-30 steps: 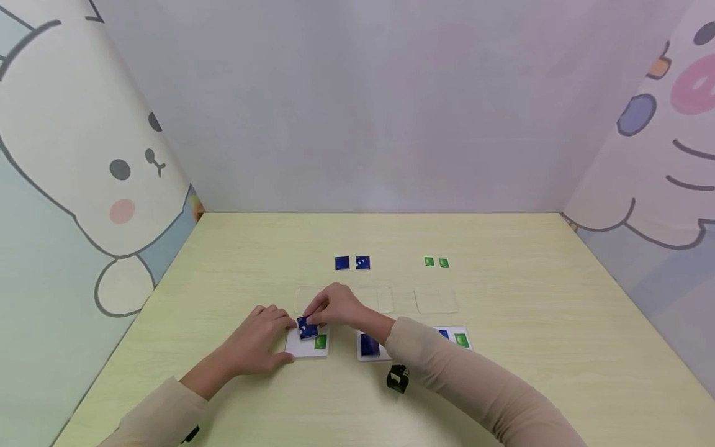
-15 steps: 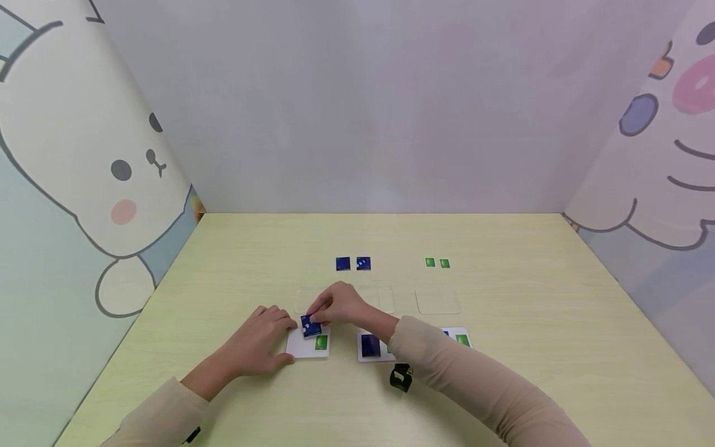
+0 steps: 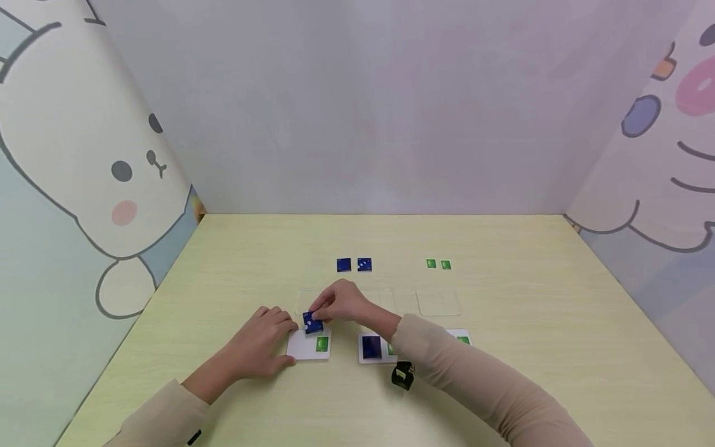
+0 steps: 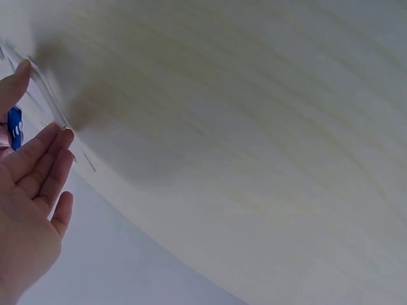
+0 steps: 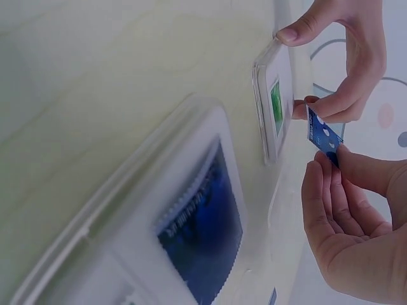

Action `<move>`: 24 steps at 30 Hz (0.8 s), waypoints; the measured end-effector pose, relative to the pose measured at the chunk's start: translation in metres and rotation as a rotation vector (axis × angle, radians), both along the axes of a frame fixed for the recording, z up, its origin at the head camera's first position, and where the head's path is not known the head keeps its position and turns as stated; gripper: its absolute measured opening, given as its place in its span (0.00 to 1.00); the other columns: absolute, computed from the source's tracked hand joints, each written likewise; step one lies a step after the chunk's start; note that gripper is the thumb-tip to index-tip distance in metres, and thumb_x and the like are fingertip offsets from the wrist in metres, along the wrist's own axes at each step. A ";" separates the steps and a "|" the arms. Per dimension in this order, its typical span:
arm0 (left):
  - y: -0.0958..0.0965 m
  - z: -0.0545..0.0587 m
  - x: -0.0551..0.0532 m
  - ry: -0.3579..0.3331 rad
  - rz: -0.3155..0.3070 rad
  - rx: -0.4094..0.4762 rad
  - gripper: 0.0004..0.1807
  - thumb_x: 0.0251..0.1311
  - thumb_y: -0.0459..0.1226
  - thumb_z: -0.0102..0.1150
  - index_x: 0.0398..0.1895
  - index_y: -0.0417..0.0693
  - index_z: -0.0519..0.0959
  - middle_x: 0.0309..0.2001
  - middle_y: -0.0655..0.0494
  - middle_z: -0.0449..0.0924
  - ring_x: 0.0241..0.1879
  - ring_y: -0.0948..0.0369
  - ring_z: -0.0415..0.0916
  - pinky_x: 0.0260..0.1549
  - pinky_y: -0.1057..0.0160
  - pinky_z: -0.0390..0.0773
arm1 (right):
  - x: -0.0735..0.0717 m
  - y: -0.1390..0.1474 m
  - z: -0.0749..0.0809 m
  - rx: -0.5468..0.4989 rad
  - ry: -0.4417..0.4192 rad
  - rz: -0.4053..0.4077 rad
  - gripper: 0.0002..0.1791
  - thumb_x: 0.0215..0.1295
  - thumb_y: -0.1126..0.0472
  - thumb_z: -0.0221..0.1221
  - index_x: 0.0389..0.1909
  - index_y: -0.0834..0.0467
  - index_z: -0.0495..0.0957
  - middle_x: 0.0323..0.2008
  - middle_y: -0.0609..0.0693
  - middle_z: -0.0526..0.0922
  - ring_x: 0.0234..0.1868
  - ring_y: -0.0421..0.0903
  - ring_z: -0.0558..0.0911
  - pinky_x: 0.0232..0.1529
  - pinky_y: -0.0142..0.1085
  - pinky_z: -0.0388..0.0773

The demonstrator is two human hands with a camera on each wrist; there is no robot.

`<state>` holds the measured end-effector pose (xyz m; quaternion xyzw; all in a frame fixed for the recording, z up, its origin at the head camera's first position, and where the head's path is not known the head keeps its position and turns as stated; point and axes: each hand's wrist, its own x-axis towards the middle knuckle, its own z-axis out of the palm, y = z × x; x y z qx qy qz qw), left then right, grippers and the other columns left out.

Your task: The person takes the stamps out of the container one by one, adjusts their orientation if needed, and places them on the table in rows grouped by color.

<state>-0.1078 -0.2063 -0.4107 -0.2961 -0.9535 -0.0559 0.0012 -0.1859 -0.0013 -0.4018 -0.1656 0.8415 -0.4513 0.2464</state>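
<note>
My left hand (image 3: 257,344) holds the left end of a white card (image 3: 300,351) lying on the table, thumb at its near edge and fingers at its far edge. A small green stamp (image 3: 322,344) is on that card's right side. Between thumb and fingers, my right hand (image 3: 342,303) pinches a blue stamp with pale moon shapes (image 3: 311,323) over the card's far edge. In the right wrist view the blue stamp (image 5: 323,133) is tilted and apart from the card (image 5: 288,76), which has a clear rim. The left wrist view shows my left hand (image 4: 32,210) with fairly straight fingers.
A second white card (image 3: 365,360) bears a dark blue stamp (image 3: 371,347); a third, with a green stamp (image 3: 463,340), is partly hidden by my right sleeve. Clear plates (image 3: 437,303) lie behind. Farther back are two blue stamps (image 3: 364,265) and two green stamps (image 3: 431,264).
My right hand has drawn the blue stamp slightly away and to the right, from over the white card toward its far edge. My left hand stays at the card.
</note>
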 end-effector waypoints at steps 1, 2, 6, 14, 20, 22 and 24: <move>0.000 0.000 0.000 0.004 -0.002 0.000 0.26 0.47 0.51 0.72 0.46 0.45 0.81 0.45 0.54 0.83 0.47 0.57 0.75 0.51 0.51 0.72 | 0.000 0.000 0.000 0.001 0.000 0.000 0.05 0.57 0.65 0.68 0.35 0.59 0.89 0.33 0.54 0.90 0.24 0.37 0.83 0.31 0.30 0.81; 0.000 0.000 0.000 0.007 -0.004 0.000 0.26 0.47 0.50 0.72 0.46 0.45 0.81 0.45 0.54 0.83 0.47 0.57 0.75 0.50 0.51 0.71 | -0.001 0.000 0.000 0.004 0.001 0.000 0.05 0.57 0.65 0.68 0.35 0.59 0.88 0.33 0.54 0.90 0.24 0.37 0.83 0.30 0.29 0.81; 0.000 0.002 0.000 0.001 -0.003 0.001 0.26 0.47 0.51 0.71 0.46 0.45 0.81 0.45 0.54 0.82 0.47 0.57 0.74 0.50 0.52 0.71 | -0.002 -0.001 0.001 0.015 0.000 -0.002 0.05 0.57 0.65 0.68 0.35 0.59 0.89 0.33 0.54 0.90 0.24 0.37 0.83 0.30 0.28 0.80; -0.001 0.000 -0.001 -0.010 0.006 0.003 0.26 0.48 0.51 0.71 0.46 0.45 0.81 0.45 0.54 0.83 0.46 0.57 0.74 0.50 0.52 0.71 | -0.008 -0.002 0.004 0.037 -0.008 -0.019 0.05 0.57 0.63 0.69 0.35 0.57 0.89 0.32 0.52 0.90 0.25 0.37 0.83 0.28 0.28 0.77; 0.000 0.000 -0.002 -0.046 0.024 0.005 0.27 0.48 0.52 0.72 0.47 0.45 0.81 0.46 0.53 0.83 0.47 0.56 0.75 0.52 0.50 0.72 | -0.016 0.000 0.008 0.062 0.008 -0.030 0.06 0.58 0.61 0.68 0.36 0.56 0.89 0.33 0.52 0.90 0.27 0.38 0.84 0.30 0.28 0.76; 0.000 0.000 -0.002 -0.057 0.028 0.008 0.27 0.48 0.52 0.72 0.48 0.45 0.81 0.47 0.52 0.83 0.48 0.56 0.75 0.52 0.50 0.72 | -0.018 0.001 0.010 0.056 -0.002 -0.034 0.06 0.58 0.61 0.68 0.36 0.56 0.89 0.33 0.52 0.90 0.27 0.39 0.85 0.32 0.31 0.79; 0.000 -0.001 -0.002 -0.061 0.029 0.012 0.27 0.48 0.52 0.71 0.48 0.45 0.81 0.47 0.53 0.83 0.48 0.56 0.75 0.52 0.50 0.72 | -0.020 0.001 0.011 0.049 -0.013 -0.041 0.06 0.59 0.61 0.68 0.37 0.56 0.89 0.33 0.52 0.90 0.27 0.39 0.85 0.35 0.33 0.81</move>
